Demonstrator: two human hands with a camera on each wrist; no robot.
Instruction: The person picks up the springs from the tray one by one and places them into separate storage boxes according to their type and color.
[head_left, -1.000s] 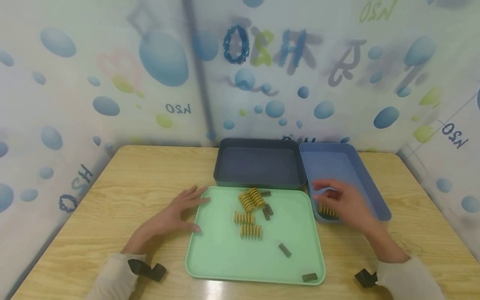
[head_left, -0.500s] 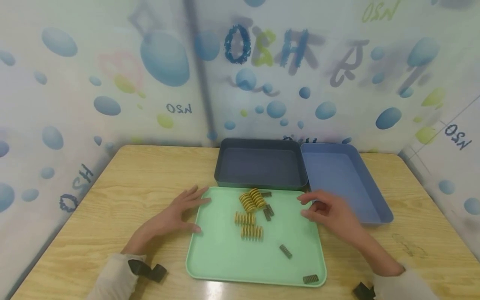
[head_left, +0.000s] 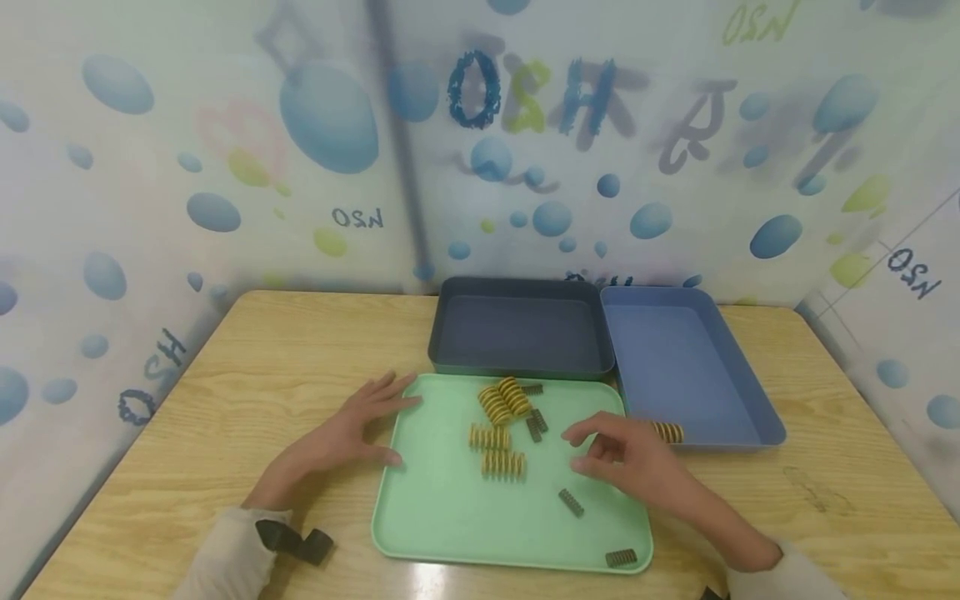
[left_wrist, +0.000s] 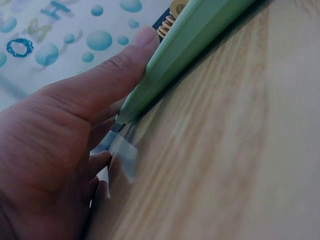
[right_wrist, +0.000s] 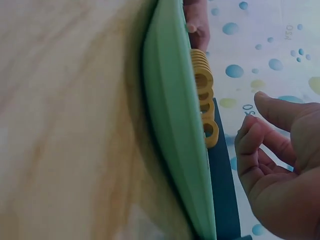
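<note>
My left hand [head_left: 348,427] rests against the left edge of the mint-green tray [head_left: 435,517], fingers spread; in the left wrist view its thumb [left_wrist: 120,67] lies on the rim. Over the tray's right side hovers my right hand [head_left: 637,462], fingers bent, with a gap between thumb and fingertips and nothing held. Several thick yellow compression springs [head_left: 503,464] lie left of it on the tray. Small dark springs [head_left: 571,502] lie scattered there too. Another yellow spring [head_left: 669,432] sits in the blue bin, partly hidden behind the right hand.
A dark navy bin [head_left: 521,333] stands behind the green tray. To its right is the blue bin [head_left: 686,358], touching or nearly touching the tray's corner. All stand on a wooden table [head_left: 315,342], with a patterned wall [head_left: 300,233] behind.
My right hand has moved left and toward me, from above the blue bin to above the green tray. The yellow spring near it stayed in the blue bin. My left hand has not moved.
</note>
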